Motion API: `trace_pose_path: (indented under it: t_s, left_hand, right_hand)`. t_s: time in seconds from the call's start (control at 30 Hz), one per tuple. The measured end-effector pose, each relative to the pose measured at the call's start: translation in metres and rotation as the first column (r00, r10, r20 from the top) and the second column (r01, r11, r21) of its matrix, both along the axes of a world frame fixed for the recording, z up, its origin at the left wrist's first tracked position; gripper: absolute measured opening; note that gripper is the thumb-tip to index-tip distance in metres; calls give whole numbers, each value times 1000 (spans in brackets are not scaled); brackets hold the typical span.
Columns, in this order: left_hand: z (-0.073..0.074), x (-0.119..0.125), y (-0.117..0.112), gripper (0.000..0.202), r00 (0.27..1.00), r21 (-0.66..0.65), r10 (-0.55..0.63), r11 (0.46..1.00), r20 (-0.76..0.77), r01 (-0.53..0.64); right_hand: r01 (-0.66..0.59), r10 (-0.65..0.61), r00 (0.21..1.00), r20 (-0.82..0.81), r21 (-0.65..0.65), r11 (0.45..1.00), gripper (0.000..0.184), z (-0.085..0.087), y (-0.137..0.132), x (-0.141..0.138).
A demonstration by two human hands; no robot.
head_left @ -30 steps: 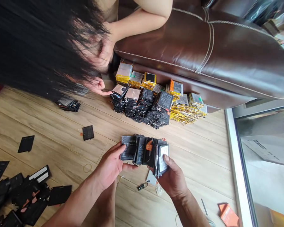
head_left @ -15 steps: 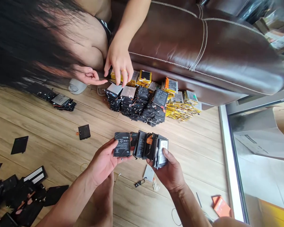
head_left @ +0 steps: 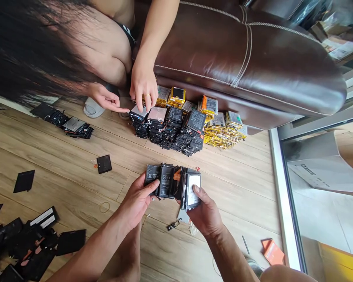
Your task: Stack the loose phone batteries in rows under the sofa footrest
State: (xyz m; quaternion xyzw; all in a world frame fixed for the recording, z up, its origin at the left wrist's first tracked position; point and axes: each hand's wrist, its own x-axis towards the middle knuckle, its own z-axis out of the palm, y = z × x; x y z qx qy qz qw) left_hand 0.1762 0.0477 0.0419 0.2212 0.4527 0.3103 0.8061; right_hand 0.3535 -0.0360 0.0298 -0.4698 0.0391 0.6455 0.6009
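Between my hands, above the wood floor, is a fanned row of flat black phone batteries (head_left: pixel 166 181) with printed labels. My left hand (head_left: pixel 139 197) is closed on the left end of the row, its thumb lying over the label of a battery. My right hand (head_left: pixel 204 209) grips the right end, thumb pressed on a white-labelled battery (head_left: pixel 193 187) at the front. An orange flex strip (head_left: pixel 177 174) shows in the middle of the row. The fingers behind the batteries are mostly hidden.
Black battery stacks (head_left: pixel 191 135) and yellow-edged stacks (head_left: pixel 223 133) stand against a brown leather sofa (head_left: pixel 206 47). Another person's hand (head_left: pixel 144 84) touches the leftmost stack. A loose black pile (head_left: pixel 32 243) lies lower left. A glass door frame (head_left: pixel 285 196) bounds the right.
My left hand has brought its battery right against the row, and its thumb has moved over onto it. The other person's hand has lowered onto the stack.
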Motion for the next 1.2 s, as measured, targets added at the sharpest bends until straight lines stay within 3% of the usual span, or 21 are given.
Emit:
trace_pose_path:
  t_s: [0.2,0.33,0.5,0.6,0.77,0.97,1.2]
  left_hand:
    - [5,1,0,47,989,94,73,994,-126,-61]
    - [9,5,2,51,998,87,55,995,-17,-53]
    - [13,3,4,52,984,46,-55,998,170,48]
    - [10,0,4,56,977,29,-96,995,191,92]
    - [3,4,-3,59,988,-34,-22,999,151,27]
    - [5,14,-7,33,949,-107,96,992,301,-67]
    - [1,8,-5,43,944,-117,32,993,328,7]
  right_hand:
    - [10,-12,999,51,30,1000,42,4,0,0]
    - [7,-9,998,62,41,999,39,3,-4,0]
    - [-25,22,998,63,52,998,42,5,-10,3]
    - [-21,18,998,59,54,998,42,6,-12,4]
    - [-54,48,996,74,84,995,47,7,-11,2]
    - [-27,17,994,105,90,996,44,7,-7,-5]
    - [-33,24,994,103,80,996,44,6,-11,-6]
